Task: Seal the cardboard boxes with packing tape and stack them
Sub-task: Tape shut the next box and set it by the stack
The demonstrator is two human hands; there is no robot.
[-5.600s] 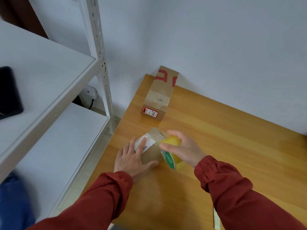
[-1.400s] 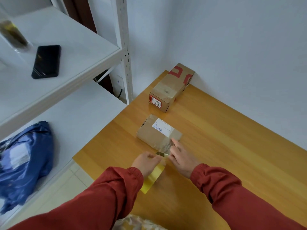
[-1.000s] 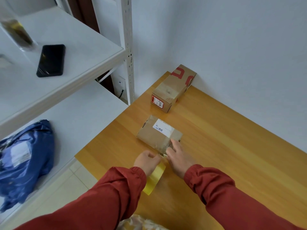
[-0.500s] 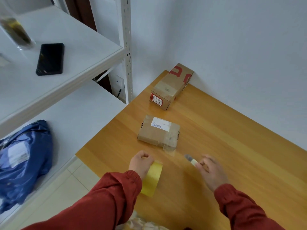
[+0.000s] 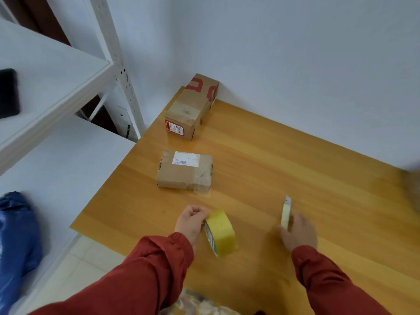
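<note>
While the left hand (image 5: 190,222) grips a yellow tape roll (image 5: 220,233) near the tabletop's (image 5: 295,164) near edge, the right hand (image 5: 298,233), blurred, holds a small cutter (image 5: 285,212). Just beyond lies a taped box (image 5: 184,171); a longer box (image 5: 193,105) sits far, against the wall.

A person at work in a dark red long-sleeved top. The left sleeve (image 5: 136,276) and the right sleeve (image 5: 329,280) are of plain, matt cloth in one colour, cut loose and full along the forearm, where it falls in soft creases. Each ends in a gathered cuff, the left cuff (image 5: 179,241) and the right cuff (image 5: 303,252), which bunches the fabric into small folds at the wrist. Beyond the cuffs the left hand (image 5: 191,221) and the right hand (image 5: 297,233) are bare; the right shows blurred.
</note>
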